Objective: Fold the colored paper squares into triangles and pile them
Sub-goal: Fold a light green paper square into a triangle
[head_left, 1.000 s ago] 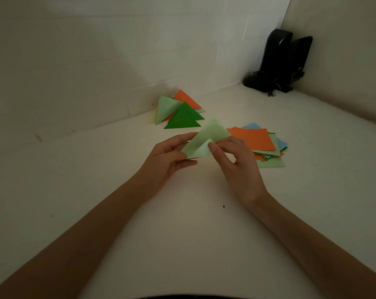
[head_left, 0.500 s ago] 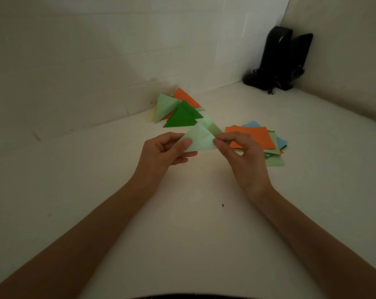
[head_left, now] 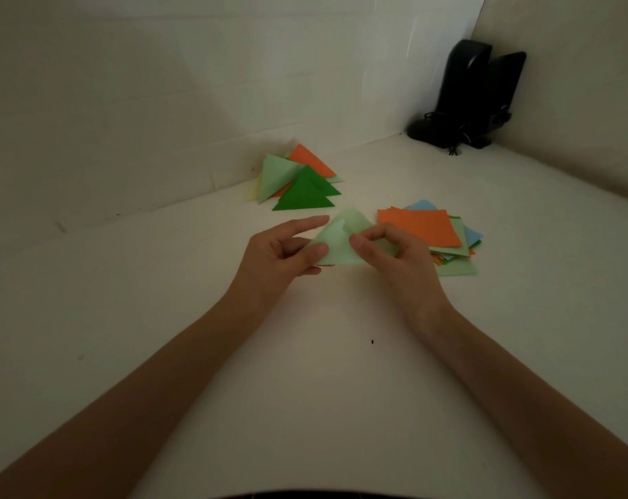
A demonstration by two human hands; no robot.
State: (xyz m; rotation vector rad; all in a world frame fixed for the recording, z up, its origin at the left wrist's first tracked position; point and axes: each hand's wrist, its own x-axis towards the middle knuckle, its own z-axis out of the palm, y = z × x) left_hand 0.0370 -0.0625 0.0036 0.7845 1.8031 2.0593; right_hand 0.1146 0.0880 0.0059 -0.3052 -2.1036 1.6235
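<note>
A light green paper (head_left: 341, 243), folded over into a rough triangle, is held just above the white table between both hands. My left hand (head_left: 280, 253) pinches its left corner with thumb on top, index finger stretched out behind. My right hand (head_left: 395, 257) pinches the right side with curled fingers. Behind, by the wall, lies the pile of folded triangles (head_left: 298, 181): dark green on top, light green and orange under it. To the right sits the stack of unfolded squares (head_left: 431, 235), an orange sheet uppermost, with light green and blue below.
The white table (head_left: 305, 372) meets white walls at the back and right. A pair of black speakers (head_left: 474, 95) with a cable stands in the far right corner. A tiny dark speck (head_left: 372, 341) lies on the table near my right forearm.
The light green paper has been folded down from a raised flap into a flatter triangle. Both hands shifted slightly away from me and closed in on its corners.
</note>
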